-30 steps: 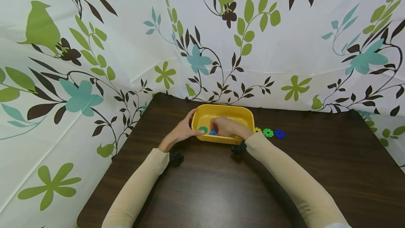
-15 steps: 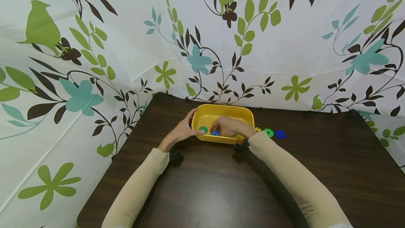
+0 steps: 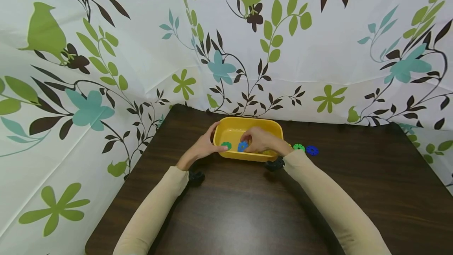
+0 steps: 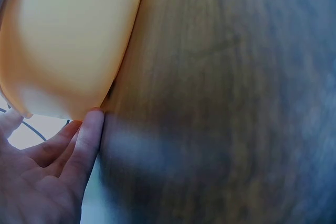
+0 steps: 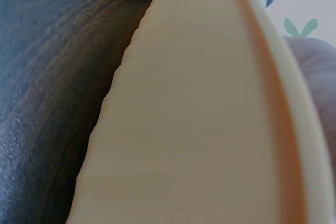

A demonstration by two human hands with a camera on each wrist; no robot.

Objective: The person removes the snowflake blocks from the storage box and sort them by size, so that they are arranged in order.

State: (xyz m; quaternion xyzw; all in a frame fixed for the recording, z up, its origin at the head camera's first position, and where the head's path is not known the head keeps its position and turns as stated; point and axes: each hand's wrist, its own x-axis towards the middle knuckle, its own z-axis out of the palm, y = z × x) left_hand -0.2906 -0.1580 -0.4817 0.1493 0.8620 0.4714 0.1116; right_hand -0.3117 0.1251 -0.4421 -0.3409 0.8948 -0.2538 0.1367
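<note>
A shallow yellow plastic tray (image 3: pixel 247 120) stands near the table's back edge in the head view. My left hand (image 3: pixel 204 146) holds its left end, thumb over the front rim and fingers along the outside; in the left wrist view fingertips (image 4: pixel 94 115) meet the tray's end wall. Inside the tray, my right hand (image 3: pixel 259 140) pinches a blue notched disc (image 3: pixel 242 146) that stands tilted up near the front wall. Left of it, by my left thumb, lies a green notched disc (image 3: pixel 226 145). The right wrist view shows mostly the tray's outer wall (image 5: pixel 194 108), which hides most of that hand.
To the tray's right, a green notched disc (image 3: pixel 299 147) and a dark blue one (image 3: pixel 312 150) lie in a row on the dark wood table (image 3: pixel 226 207). A bit of yellow shows beside them, mostly hidden by the right wrist. A patterned cloth (image 3: pixel 141 50) hangs behind.
My right hand has shifted slightly right and lifted the blue disc, so its face now shows between the fingers. The left hand keeps its place on the tray.
</note>
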